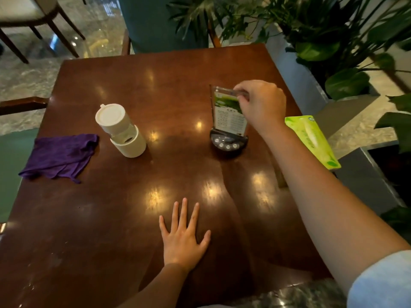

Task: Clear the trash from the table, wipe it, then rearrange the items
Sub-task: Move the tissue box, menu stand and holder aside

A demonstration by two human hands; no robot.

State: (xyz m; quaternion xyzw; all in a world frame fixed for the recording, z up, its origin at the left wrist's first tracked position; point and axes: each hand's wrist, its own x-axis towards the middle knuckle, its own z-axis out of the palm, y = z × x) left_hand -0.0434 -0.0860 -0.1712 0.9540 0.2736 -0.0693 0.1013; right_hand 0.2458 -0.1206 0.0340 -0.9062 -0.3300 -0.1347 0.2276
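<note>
A clear acrylic sign stand [226, 121] with a green printed card and a black button base stands upright right of the middle of the dark wooden table [138, 81]. My right hand [262, 103] pinches its top edge. My left hand [183, 236] lies flat on the table near the front edge, fingers spread, holding nothing. A white cylindrical dispenser [121, 131] stands left of the middle. A crumpled purple cloth [60, 156] lies at the left edge. A green tissue pack [311, 141] sits at the right edge, partly over it.
A grey planter with large leafy plants [333, 52] runs along the right side of the table. A teal chair back [153, 23] stands behind the far edge. Wooden chairs [29, 21] stand on the marble floor at the far left.
</note>
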